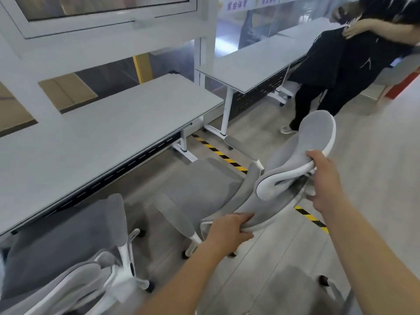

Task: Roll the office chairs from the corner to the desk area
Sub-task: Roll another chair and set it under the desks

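My left hand (229, 228) gripped the soft mesh backrest (246, 196) and my right hand (325, 178) clamped the stiff white frame (286, 176) of the office chair (200, 185), which stood just beside the desk (113, 133) and, I judged, would roll lightly.

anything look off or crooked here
Only the held chair: it stands skewed to the desk, over the striped floor tape, with the left hand and right hand gripping its back. The other chair faces the desk. Nothing looks broken or spilled.
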Demonstrator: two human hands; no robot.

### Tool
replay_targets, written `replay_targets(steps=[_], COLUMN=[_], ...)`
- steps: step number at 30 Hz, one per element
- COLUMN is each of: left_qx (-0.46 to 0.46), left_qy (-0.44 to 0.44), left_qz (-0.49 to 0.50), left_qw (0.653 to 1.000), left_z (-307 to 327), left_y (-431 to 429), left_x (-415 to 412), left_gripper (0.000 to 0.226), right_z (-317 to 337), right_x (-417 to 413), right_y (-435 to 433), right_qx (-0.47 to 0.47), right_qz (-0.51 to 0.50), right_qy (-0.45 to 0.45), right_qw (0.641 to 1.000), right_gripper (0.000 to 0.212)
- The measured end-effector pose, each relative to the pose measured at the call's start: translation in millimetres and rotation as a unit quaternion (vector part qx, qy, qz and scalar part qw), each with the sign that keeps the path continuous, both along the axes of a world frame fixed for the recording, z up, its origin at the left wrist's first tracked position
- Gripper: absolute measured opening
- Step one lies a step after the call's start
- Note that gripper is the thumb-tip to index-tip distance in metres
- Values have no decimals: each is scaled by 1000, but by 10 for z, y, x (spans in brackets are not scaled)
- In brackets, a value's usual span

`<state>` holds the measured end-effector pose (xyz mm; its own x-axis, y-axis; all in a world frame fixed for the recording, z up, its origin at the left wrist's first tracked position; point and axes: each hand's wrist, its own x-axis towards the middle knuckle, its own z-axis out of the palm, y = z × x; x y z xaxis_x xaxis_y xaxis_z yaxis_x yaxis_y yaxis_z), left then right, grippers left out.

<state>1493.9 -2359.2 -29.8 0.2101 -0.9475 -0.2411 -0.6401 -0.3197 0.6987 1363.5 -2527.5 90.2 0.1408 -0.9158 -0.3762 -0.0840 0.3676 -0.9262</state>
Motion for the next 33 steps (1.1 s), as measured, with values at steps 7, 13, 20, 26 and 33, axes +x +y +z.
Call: replay_targets(steps=[7, 13, 20, 26, 33], left_qx=[25, 10, 10, -4, -57], left_qy=[59, 48, 42, 99, 100], left_qz=[20, 15, 28, 64, 309], left_qw=[998, 999, 999, 993, 944], left_z=[38, -23, -141, -103, -140], left_y=[-40, -149, -184, -31, 1345], left_x=[-115, -271, -291, -291, -445], left_gripper=[59, 60, 61, 61, 85], right_z=[28, 84, 76, 195, -557], right_x=[-131, -310, -380, -555, -820], right_y=[-38, -127, -160, 30, 1486], right_qx=[-23, -28, -18, -66, -255], right_qz=[-17, -3, 18, 77, 264], right_qy=[4, 24, 22, -25, 27], right_qw=[1000, 999, 999, 995, 930], right_gripper=[25, 30, 50, 59, 66])
